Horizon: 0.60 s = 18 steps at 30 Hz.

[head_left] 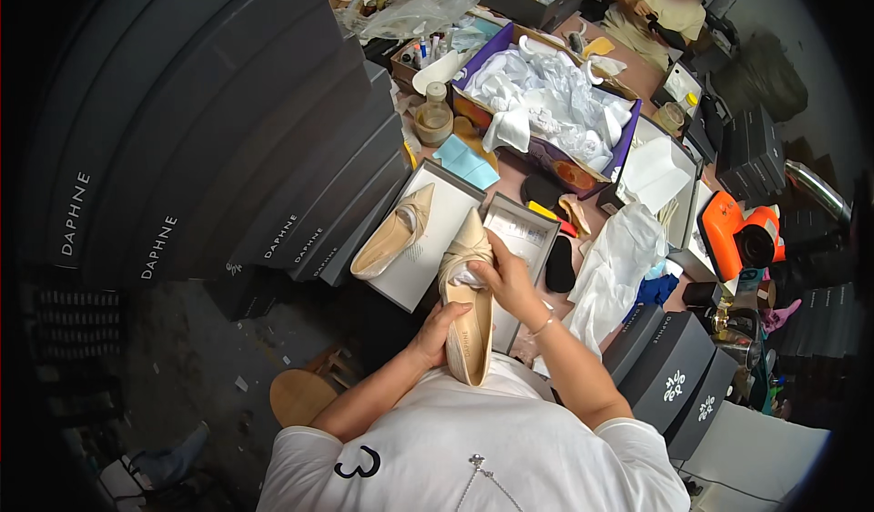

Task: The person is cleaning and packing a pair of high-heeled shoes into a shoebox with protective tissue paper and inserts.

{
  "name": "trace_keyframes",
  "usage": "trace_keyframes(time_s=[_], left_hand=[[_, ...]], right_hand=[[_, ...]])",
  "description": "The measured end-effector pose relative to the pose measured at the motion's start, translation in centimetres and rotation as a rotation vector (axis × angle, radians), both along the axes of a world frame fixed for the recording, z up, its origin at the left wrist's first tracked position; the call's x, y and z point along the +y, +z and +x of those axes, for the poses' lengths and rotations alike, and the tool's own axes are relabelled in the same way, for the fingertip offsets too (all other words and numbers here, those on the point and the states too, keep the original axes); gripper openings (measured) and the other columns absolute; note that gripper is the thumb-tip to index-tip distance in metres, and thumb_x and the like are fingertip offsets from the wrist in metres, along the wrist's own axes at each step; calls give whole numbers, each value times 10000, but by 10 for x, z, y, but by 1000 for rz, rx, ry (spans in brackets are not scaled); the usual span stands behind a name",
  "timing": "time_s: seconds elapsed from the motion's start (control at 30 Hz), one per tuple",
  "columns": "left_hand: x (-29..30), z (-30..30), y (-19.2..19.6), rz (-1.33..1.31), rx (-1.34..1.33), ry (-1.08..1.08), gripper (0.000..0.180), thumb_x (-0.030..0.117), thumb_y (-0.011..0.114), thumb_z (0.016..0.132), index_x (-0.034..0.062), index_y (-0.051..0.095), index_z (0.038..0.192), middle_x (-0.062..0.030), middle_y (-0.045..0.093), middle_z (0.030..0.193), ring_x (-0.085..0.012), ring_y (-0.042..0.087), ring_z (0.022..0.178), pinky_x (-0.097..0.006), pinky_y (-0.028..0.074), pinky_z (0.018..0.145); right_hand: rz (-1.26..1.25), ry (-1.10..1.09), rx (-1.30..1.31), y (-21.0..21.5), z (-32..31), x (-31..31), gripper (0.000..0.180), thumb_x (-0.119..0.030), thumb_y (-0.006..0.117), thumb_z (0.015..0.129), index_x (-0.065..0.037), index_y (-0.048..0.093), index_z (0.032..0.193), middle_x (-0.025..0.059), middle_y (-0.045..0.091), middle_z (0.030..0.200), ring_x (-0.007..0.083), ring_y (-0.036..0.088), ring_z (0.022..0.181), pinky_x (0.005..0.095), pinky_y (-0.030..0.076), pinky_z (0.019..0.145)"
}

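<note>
Between my two hands is a beige pointed flat shoe [471, 316], its toe aimed away from me and white paper showing in its opening. My left hand [439, 333] grips its left side near the middle. My right hand [512, 280] is closed on the front part, thumb at the opening's edge. The matching shoe [393, 232] lies to the left on an upturned white-lined box part [407, 289]. Another grey box part [537, 223] with a white inside sits just beyond the held shoe, partly hidden by my right hand.
Tall stacks of dark shoe boxes [246, 130] rise at the left. A purple carton [628, 148] of crumpled white paper stands ahead, beside a glass jar [434, 121]. An orange heat gun [724, 230] and more shoe boxes [669, 371] are at the right. A person [660, 11] sits at the far right.
</note>
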<state>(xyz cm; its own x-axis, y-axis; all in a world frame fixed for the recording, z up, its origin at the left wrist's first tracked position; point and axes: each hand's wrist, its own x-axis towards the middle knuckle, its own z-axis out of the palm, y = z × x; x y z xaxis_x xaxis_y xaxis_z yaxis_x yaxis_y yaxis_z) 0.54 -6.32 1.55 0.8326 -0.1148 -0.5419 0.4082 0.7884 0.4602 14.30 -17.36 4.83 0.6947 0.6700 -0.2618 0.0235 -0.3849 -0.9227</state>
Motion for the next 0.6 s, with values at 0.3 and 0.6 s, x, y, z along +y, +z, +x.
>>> trace_keyframes(time_s=[0.3, 0.6], left_hand=[[-12, 0, -21, 87, 20, 96, 461, 185, 505, 862, 8, 407, 1275, -149, 566, 1059, -289, 640, 899, -415, 551, 767], [14, 30, -21, 56, -73, 215, 647, 494, 473, 948, 40, 338, 1390, -129, 485, 1298, -203, 515, 1164, -339, 441, 951]], right_hand=[[103, 27, -38, -29, 8, 1, 700, -251, 759, 789, 22, 427, 1342, 126, 637, 1017, 158, 599, 840, 273, 497, 749], [157, 222, -161, -41, -5, -21, 1189, -431, 817, 684, -8, 47, 1484, 296, 251, 1454, 351, 398, 1295, 383, 441, 967]])
